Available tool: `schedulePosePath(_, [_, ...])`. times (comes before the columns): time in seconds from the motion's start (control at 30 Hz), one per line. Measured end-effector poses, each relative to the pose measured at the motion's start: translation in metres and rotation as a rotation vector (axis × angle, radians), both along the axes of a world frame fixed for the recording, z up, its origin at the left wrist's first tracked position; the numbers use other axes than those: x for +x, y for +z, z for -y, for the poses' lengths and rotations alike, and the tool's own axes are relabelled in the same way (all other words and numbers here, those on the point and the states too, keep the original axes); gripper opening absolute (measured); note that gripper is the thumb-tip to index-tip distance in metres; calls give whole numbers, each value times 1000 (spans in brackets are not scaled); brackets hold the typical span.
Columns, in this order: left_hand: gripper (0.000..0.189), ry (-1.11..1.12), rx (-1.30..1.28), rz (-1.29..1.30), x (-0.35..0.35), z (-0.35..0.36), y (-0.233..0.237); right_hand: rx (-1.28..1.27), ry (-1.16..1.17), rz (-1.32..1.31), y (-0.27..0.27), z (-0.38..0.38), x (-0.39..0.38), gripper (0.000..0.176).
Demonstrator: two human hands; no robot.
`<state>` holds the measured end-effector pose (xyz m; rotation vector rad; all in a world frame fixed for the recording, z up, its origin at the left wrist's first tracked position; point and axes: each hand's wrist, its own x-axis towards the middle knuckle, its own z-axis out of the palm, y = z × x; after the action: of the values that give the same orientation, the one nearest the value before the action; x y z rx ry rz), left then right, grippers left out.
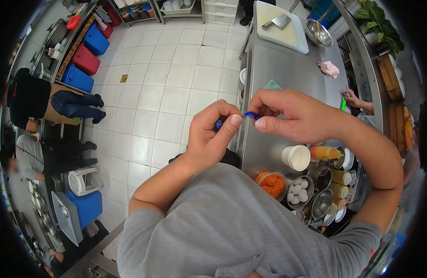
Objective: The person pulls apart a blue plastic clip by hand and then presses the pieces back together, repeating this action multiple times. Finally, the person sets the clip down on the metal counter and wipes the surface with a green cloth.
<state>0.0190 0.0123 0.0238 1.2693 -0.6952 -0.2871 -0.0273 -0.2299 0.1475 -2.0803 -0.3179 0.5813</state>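
Both my hands are raised at the near edge of the steel counter (273, 69), fingertips close together. A small blue item (251, 115) stretches between them. My right hand (292, 116) pinches one end of it. Fingers and thumb of my left hand (212, 129) are closed on its other side, and a blue part (218, 124) shows in the left palm. What exactly the blue item is cannot be made out. A pale green cloth (272, 85) lies just beyond my right hand.
A cleaver (276, 22) rests on a cutting board (297, 32). Near it are a metal bowl (319, 33) and pink meat (328, 69). Eggs (297, 191), orange slices (272, 184) and a white tub (297, 158) stand nearby. Another person's hand (352, 98) is across the counter; people stand left.
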Motion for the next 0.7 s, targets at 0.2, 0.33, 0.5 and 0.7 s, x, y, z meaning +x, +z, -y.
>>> schedulePosePath(0.2, [9, 29, 28, 64, -1, 2, 2, 6, -31, 41, 1, -1, 0, 31])
schedulePosePath(0.33, [10, 4, 101, 139, 2, -2, 5, -44, 33, 42, 6, -1, 3, 30])
schedulePosePath(0.5, [11, 5, 137, 238, 2, -2, 6, -77, 66, 54, 4, 2, 3, 30])
schedulePosePath(0.7, [13, 71, 87, 280, 0, 1, 4, -71, 43, 51, 3, 2, 3, 30])
